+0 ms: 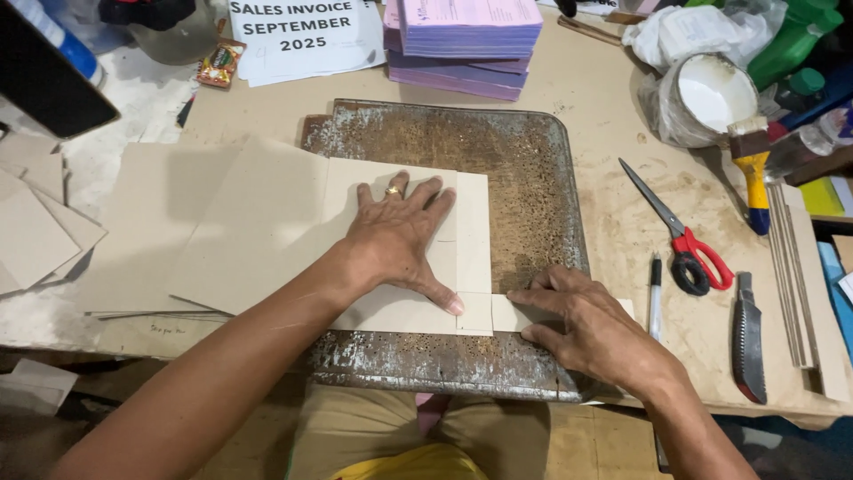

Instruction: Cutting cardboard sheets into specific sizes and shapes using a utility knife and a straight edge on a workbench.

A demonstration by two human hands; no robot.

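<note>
My left hand lies flat with fingers spread, pressing a sheet of grey cardboard onto the rusty metal plate on the tabletop. My right hand rests just beside it, fingertips down on a narrow cardboard strip butted against the sheet's lower right corner. I judge this to be an aligning step: strip squared to sheet before fixing. The next move calls for steady pressure so neither piece slides. Red-handled scissors, a pen and a knife lie to the right, untouched.
</note>
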